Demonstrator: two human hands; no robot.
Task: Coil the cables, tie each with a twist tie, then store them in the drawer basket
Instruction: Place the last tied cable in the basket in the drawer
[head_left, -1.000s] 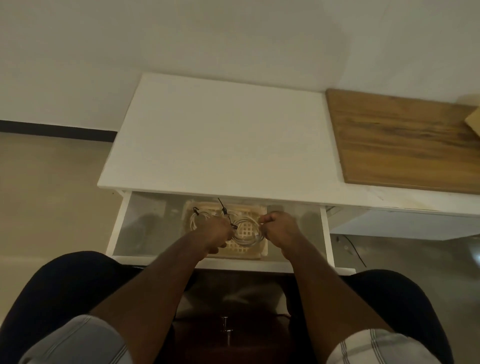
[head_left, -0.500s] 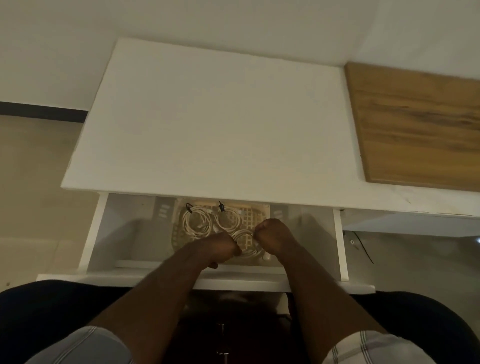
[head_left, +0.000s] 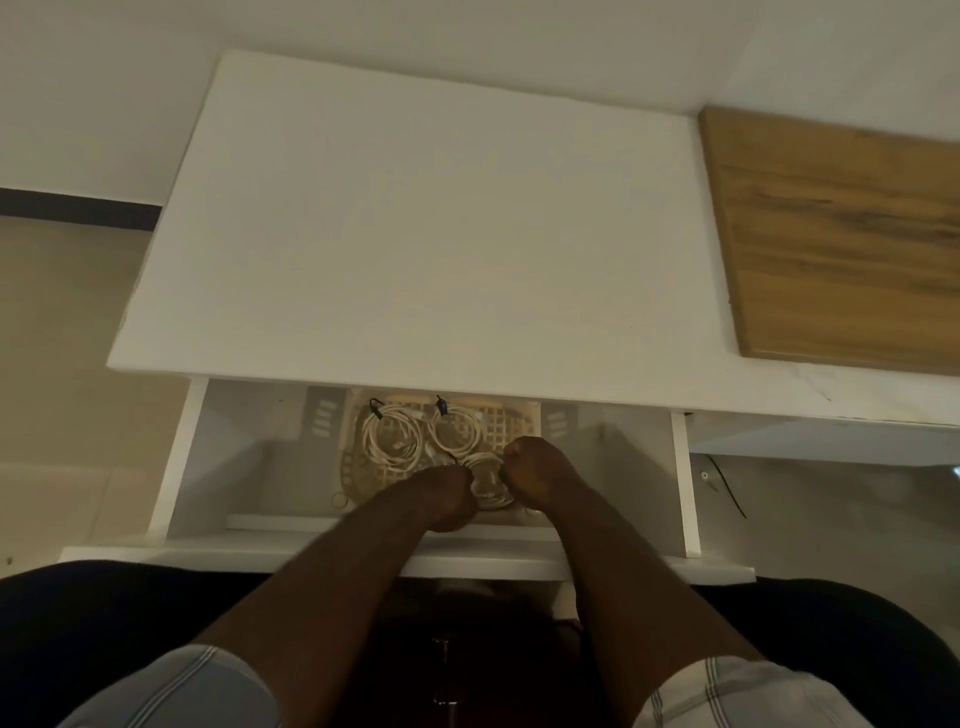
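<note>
Both hands are down inside the open drawer (head_left: 179, 457), working one coil between them: left hand (head_left: 444, 493) curled round its left edge, right hand (head_left: 535, 470) fisted on its right edge, fingers closed on the cable rather than spread. Third coil (head_left: 485, 480) sits low over the near part of the beige lattice basket (head_left: 511, 421), between the two fists; whether it rests on the basket floor or is only held just above it cannot be told. Left of it, first coil (head_left: 392, 436) lies flat in the basket with a black twist tie (head_left: 375, 408) at its top; second coil (head_left: 457, 431) lies just beside it, its own tie also at the top. White desk top (head_left: 431, 234) runs above the drawer; wooden board (head_left: 841, 244) at far right. Change since a second ago: the held coil has come down and toward the near rim, uncovering the two stored coils that the hands partly hid; both hands have dropped with it and kept their grip. Camera has tipped closer to the desk. Reading: storage of the last coil is nearly done; release looks like what remains.
</note>
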